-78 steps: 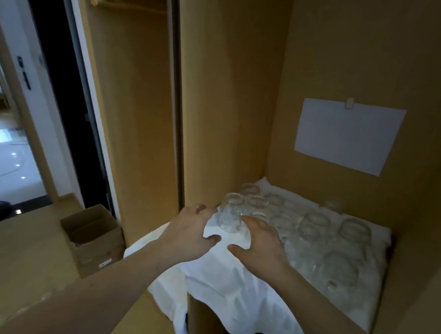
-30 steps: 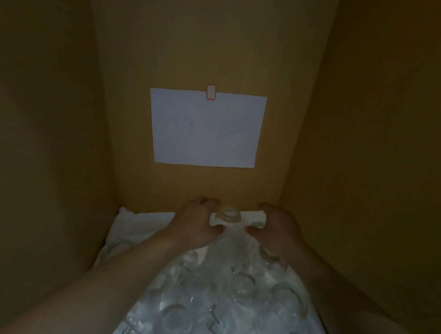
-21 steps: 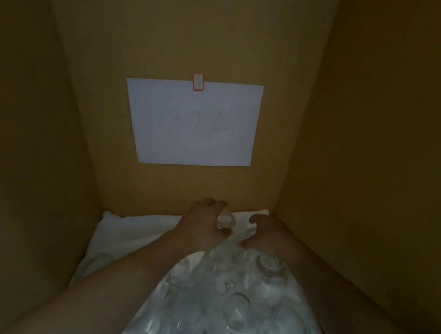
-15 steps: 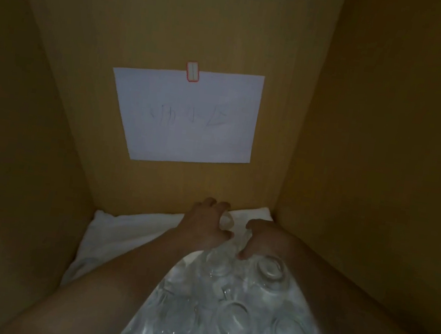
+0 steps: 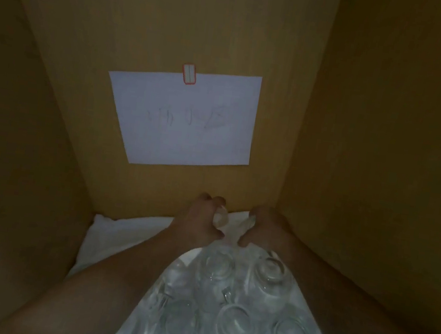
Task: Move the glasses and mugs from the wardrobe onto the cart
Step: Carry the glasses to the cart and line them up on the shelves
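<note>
Several clear glasses and mugs stand upside down, packed together on a white cloth on the wardrobe shelf. Both my arms reach over them to the back row. My left hand grips a small clear glass near the back wall. My right hand curls around another clear glass just right of it. The cart is not in view.
The wardrobe's wooden back wall and side walls close in tightly on both sides. A white paper sheet with faint writing hangs on the back wall under a red-edged sticker. It is dim inside.
My head has come in from outside the wardrobe and leaned closer. Both hands moved from the front glasses to the back row and closed on two glasses there.
</note>
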### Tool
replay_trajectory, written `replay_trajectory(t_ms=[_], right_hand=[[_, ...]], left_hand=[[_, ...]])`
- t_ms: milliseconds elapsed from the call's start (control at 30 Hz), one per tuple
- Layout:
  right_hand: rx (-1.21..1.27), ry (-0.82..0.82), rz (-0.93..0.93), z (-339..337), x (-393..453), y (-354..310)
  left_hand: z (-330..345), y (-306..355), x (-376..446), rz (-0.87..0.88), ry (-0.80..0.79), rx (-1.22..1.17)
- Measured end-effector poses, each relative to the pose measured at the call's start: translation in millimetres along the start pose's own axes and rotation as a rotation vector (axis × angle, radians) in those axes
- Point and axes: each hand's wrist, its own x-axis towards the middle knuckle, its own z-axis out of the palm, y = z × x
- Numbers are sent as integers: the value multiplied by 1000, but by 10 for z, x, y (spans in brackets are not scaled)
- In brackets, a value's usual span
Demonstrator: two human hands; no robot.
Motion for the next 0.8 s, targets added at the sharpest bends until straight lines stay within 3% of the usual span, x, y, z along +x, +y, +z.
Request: replay_trajectory(t_ms=[133,233,333,467,633,800], right_hand=[[255,288,-35,-162,-105,-99],[539,449,-43,-258,-249,-212],[903,508,11,-364,-426,-335],[1356,402,-18,-515,-650,-451],[1680,100,-179,-595,-895,-661],[1967,-39,-252,-593,-1114,-772]], left_hand=[[-263,-7,-87,-25,248,-30],[-453,8,-203,-98,488,-221],[-665,-13,-319,-247,649,-483],[-955,-74,-479,-372,747,-862],[-1254,-42,-752,-424,800,-1199],[-1517,21,-1027,-422,621,-1521]])
